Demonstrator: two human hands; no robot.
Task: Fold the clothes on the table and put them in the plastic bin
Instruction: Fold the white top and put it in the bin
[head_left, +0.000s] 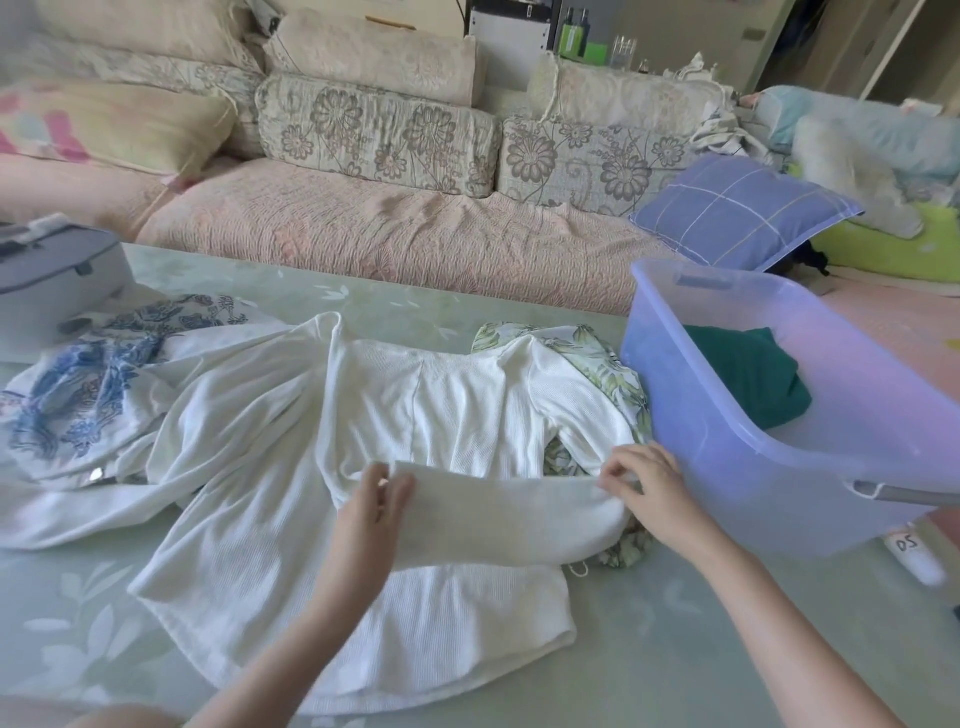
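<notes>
Folding the white top (431, 415) looks to be the step in hand. It lies spread on the surface (675, 649), just left of the plastic bin (727, 467), with 1 sleeve (498, 509) drawn across its waist. The left hand (371, 501) pinches the cuff end of that sleeve between thumb and fingers. The right hand (649, 486) pinches the bend where the sleeve turns back from the shoulder, fingers curled on the cloth.

The top appears to be a thin ribbed knit, so I judge it light, soft and limp, with some stretch. It will likely sag between 2 holds and keep no sharp crease. Cuffs, shoulder seams and hem corners seem the best places to take hold. Each fold is better laid down and smoothed than tugged.

A leaf-print garment (613, 374) lies partly under the top's right side and could drag along when the top is lifted. A blue floral garment (78, 395) waits at the left. 1 green garment (748, 374) already sits in the bin.
</notes>
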